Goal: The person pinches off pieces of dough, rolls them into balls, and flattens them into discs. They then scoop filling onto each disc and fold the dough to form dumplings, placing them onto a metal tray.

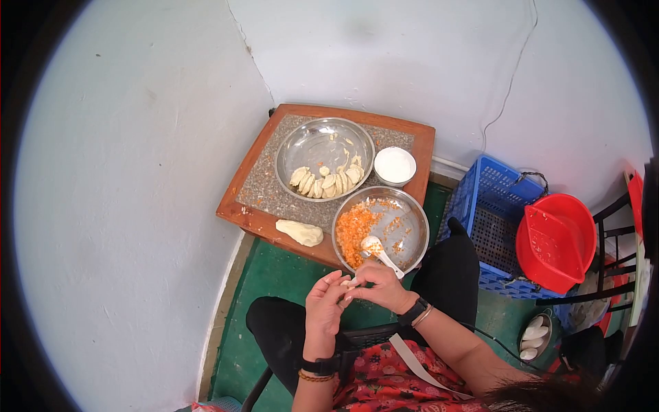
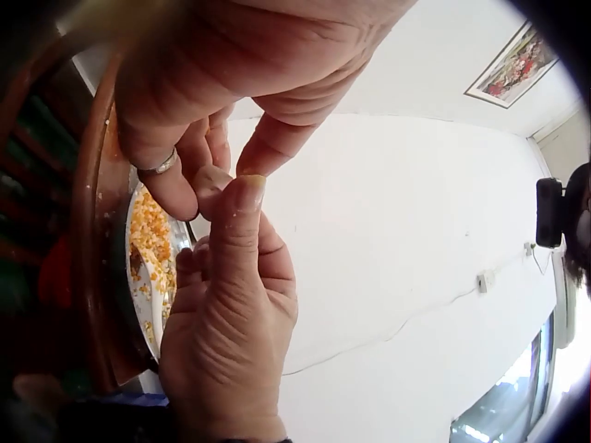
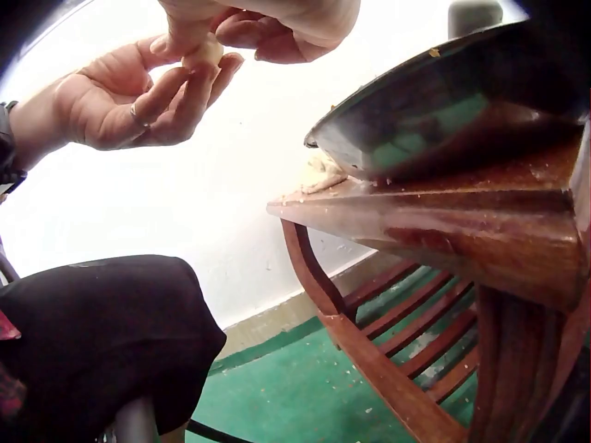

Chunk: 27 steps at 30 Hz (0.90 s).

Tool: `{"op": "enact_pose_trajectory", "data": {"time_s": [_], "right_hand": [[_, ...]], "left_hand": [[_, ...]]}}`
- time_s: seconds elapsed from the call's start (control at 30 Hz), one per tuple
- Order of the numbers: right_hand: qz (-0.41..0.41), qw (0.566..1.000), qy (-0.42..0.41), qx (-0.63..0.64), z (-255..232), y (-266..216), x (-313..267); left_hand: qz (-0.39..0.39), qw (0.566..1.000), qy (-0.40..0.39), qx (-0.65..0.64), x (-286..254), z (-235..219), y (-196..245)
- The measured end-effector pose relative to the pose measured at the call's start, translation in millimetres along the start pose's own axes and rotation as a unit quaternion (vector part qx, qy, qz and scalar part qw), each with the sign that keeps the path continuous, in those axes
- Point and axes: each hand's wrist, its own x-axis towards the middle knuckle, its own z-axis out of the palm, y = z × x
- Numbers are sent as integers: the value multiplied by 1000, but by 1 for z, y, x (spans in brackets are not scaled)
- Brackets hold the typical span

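Observation:
Above the lap, close to the table's front edge, both hands meet at a small pale piece of dough point(image 3: 203, 53). My left hand point(image 1: 324, 302), with a ring on one finger, holds it between thumb and fingertips. The right hand point(image 1: 384, 287) pinches the same piece from the other side. In the left wrist view the fingers partly cover the dough point(image 2: 212, 185). Just beyond the hands stands a metal basin point(image 1: 416, 237) with chopped orange filling point(image 1: 355, 230) and a white spoon point(image 1: 382, 254). A larger lump of dough point(image 1: 300, 233) lies at the table edge.
Pale dumplings point(image 1: 329, 182) line the near side of a wide metal tray point(image 1: 288, 147). Beside it stands a bowl of white powder point(image 1: 395, 165). All rest on a wood-edged table point(image 1: 247, 218). A blue crate point(image 1: 473, 196) and red basin point(image 1: 566, 233) are at right.

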Motion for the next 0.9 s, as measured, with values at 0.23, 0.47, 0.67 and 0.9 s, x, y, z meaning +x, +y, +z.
{"op": "enact_pose_trajectory", "data": {"time_s": [0.23,0.47,0.67,0.9], "right_hand": [[13,998,49,29,2,-5,0],[52,996,0,71,-3,-6,1],[78,995,-35,58,-4,-5,3],[60,996,-19,62,-2,-2,1]], "left_hand": [[-14,998,-27,-46,0,-4,6],[-46,996,-57,-42,3,-7,7],[-53,997,-59,-12,2,-10,8],[-56,996,-69,-4,0,-10,8]]}}
